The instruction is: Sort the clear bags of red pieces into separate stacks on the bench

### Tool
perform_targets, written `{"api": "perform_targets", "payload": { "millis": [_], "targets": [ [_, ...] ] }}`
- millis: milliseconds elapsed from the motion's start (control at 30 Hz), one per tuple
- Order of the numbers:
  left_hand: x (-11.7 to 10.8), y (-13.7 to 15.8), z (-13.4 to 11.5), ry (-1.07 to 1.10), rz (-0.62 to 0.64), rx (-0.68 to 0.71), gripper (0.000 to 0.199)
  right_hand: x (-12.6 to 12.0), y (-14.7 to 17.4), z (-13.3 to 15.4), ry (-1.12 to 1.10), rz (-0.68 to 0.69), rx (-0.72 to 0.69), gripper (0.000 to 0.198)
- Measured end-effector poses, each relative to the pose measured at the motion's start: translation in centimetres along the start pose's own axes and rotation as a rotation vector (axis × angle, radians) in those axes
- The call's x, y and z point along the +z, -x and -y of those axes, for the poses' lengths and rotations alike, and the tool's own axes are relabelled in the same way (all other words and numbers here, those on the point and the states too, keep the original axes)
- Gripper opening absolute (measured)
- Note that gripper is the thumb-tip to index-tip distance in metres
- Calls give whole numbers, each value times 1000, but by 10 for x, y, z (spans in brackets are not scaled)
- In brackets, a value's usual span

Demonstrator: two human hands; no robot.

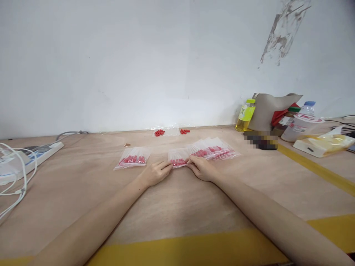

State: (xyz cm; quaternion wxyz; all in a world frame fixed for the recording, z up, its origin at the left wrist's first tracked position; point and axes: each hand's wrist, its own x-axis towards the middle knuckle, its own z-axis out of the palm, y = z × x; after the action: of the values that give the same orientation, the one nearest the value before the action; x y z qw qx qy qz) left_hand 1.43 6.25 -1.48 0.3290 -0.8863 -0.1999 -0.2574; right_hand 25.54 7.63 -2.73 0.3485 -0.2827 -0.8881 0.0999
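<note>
- Nearest the camera: a yellow tape strip (194, 249) along the table's near edge, both bare forearms crossing over it.
- Plywood table (177, 207), light brown; a second yellow line (318, 168) runs diagonally on the right.
- Left hand (155, 173) rests on the table, fingers curled, fingertips pinching the left end of the clear zip bag (179, 158).
- Right hand (201, 168) pinches the same bag's right end; the two hands sit close together, nearly touching.
- Zip bag lies flat mid-table, long axis running left-right; the red pieces inside sit in a row at its near edge. Which end has the seal I cannot tell.
- Right of it, a fanned row of similar bags (213, 149) overlaps, trailing away to the right and back; count unclear.
- One separate filled bag (133, 158) lies to the left, well apart from the hands, long axis also left-right.
- Loose red pieces (159, 132) and more (184, 130) at the wall, on crumpled clear film; too small to identify.
- Labels: yellow-liquid bottle (245, 115) has a green-yellow label, text unreadable. White tub (301, 127) has red printing, unreadable.
- A pixelated patch (260, 140) hides something in front of the brown paper bag (271, 109).
- Blue-capped bottle (307, 108) is half hidden behind the tub.
- Left edge: power strip (41, 153) and white cables (16, 173), cut off by the frame.
</note>
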Motion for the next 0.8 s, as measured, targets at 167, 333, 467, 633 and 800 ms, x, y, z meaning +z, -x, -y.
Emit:
{"api": "perform_targets", "payload": {
  "millis": [167,333,467,633,800],
  "targets": [
    [2,2,-3,-29,52,56,16,-1,0,2,177,-68,-107,8],
    [4,4,-1,12,43,-12,16,-8,2,0,436,-106,-177,12],
    [5,7,2,13,58,-8,17,-11,3,-5,553,-128,-237,18],
    [6,12,5,35,94,-31,20,-10,1,-4,589,-132,-274,22],
    [8,10,6,29,110,-38,23,-9,-2,-3,604,-100,-285,25]
  ]
}}
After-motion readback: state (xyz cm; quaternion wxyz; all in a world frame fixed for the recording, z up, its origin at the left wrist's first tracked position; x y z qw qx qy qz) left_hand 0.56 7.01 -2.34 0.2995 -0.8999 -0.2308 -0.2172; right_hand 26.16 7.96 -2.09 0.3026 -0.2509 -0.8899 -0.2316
